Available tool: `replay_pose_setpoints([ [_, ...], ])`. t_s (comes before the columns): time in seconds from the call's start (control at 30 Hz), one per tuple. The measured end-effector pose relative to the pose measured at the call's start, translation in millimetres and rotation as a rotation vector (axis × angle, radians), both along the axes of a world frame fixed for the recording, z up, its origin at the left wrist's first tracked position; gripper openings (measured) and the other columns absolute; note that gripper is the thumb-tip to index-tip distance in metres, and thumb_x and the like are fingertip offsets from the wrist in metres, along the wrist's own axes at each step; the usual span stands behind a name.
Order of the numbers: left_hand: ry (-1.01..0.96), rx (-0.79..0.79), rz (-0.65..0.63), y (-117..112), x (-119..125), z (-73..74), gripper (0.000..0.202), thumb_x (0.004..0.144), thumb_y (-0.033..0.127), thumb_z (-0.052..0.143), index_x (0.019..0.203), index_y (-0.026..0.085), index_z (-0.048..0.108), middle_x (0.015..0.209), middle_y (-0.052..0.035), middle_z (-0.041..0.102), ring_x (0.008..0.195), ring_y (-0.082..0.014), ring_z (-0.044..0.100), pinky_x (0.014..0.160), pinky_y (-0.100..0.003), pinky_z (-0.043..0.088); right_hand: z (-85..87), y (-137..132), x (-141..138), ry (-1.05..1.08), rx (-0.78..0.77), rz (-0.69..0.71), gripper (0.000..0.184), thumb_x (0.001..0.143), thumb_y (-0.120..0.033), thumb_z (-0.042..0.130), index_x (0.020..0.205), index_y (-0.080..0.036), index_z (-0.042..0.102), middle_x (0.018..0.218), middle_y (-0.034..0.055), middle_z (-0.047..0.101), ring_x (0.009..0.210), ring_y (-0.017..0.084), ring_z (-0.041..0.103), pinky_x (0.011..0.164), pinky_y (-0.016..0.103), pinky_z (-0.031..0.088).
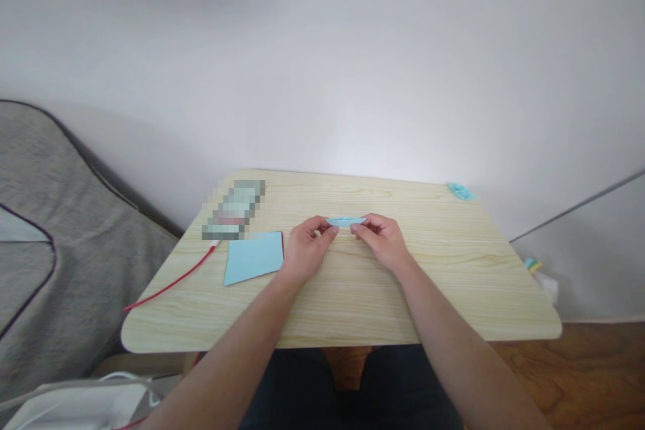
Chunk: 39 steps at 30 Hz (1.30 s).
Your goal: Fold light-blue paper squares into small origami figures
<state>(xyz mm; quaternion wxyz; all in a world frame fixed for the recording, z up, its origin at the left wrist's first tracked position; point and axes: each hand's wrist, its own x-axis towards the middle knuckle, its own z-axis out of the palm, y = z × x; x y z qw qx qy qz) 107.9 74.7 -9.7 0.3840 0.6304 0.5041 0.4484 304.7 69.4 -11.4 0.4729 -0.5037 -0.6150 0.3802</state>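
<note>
A small folded piece of light blue paper [345, 222] is held up over the middle of the table. My left hand [310, 246] pinches its left end between thumb and fingers. At the right end, my right hand [381, 239] grips it the same way. The paper looks long and narrow from here, with a pale edge along the top; its underside is hidden. Left of my left hand lies a stack of light blue square paper [254, 257], with a red edge showing on its right side.
The wooden table [453, 295] stands against a white wall. A blurred phone-like device [234, 209] with a red cable [174, 287] lies at the left. A crumpled or folded blue paper piece [460, 191] sits at the far right corner. A grey fabric seat [85, 235] is at left.
</note>
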Motion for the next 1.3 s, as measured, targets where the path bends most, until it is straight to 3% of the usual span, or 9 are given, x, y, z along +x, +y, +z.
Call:
replay_pose_setpoints([
  [0.23, 0.067, 0.052, 0.026, 1.1, -0.6, -4.1, 0.02, 0.085, 0.039, 0.065, 0.078, 0.021, 0.068, 0.07, 0.0017, 0.064, 0.063, -0.0138, 0.05, 0.057, -0.026, 0.035, 1.3, 0.6, -1.7, 0.218, -0.012, 0.013, 0.029, 0.083, -0.045, 0.073, 0.101, -0.021, 0.073, 0.076, 0.0034, 0.072, 0.068, 0.017, 0.064, 0.066, 0.031, 0.051],
  [0.53, 0.203, 0.123, 0.078, 3.6, -1.5, -12.2, 0.019, 0.084, 0.04, 0.067, 0.082, 0.022, 0.073, 0.079, -0.0012, 0.068, 0.077, -0.0181, 0.06, 0.072, -0.031, 0.044, -2.6, 3.4, -1.1, 0.248, -0.028, -0.013, 0.026, 0.084, -0.045, 0.072, 0.089, -0.02, 0.072, 0.072, 0.0042, 0.072, 0.066, 0.018, 0.065, 0.064, 0.03, 0.053],
  [0.73, 0.18, 0.228, 0.146, 2.5, 0.1, -10.8, 0.032, 0.083, 0.03, 0.07, 0.115, 0.028, 0.069, 0.094, 0.0, 0.073, 0.087, -0.0187, 0.061, 0.086, -0.034, 0.049, -4.3, 2.1, -0.8, 0.045, -0.005, -0.052, 0.024, 0.09, -0.043, 0.064, 0.089, -0.021, 0.072, 0.074, 0.0023, 0.071, 0.067, 0.016, 0.063, 0.064, 0.028, 0.048],
  [0.87, 0.218, 0.288, 0.148, 1.9, -0.1, -9.8, 0.023, 0.085, 0.025, 0.067, 0.106, 0.029, 0.072, 0.102, 0.0004, 0.075, 0.091, -0.0191, 0.063, 0.089, -0.035, 0.05, -3.2, -0.1, -1.5, -0.106, 0.023, -0.085, 0.02, 0.091, -0.039, 0.061, 0.09, -0.023, 0.072, 0.074, -0.0005, 0.071, 0.064, 0.015, 0.059, 0.059, 0.027, 0.042],
  [1.0, 0.282, 0.341, 0.091, 2.8, -0.5, -11.5, 0.015, 0.085, 0.02, 0.065, 0.092, 0.028, 0.075, 0.098, 0.001, 0.076, 0.096, -0.0199, 0.065, 0.092, -0.036, 0.05, -3.1, -0.9, -1.9, -0.205, 0.054, -0.093, 0.017, 0.091, -0.035, 0.06, 0.089, -0.023, 0.073, 0.075, -0.0013, 0.071, 0.066, 0.014, 0.06, 0.063, 0.027, 0.043],
  [1.3, 0.478, 0.319, 0.044, 1.9, 0.5, -13.3, 0.02, 0.083, 0.016, 0.062, 0.092, 0.028, 0.075, 0.102, 0.002, 0.077, 0.104, -0.0234, 0.063, 0.096, -0.039, 0.049, -7.8, 0.3, -1.5, -0.329, 0.07, -0.079, 0.016, 0.091, -0.033, 0.059, 0.09, -0.024, 0.073, 0.079, -0.0004, 0.071, 0.072, 0.016, 0.061, 0.067, 0.027, 0.043],
])
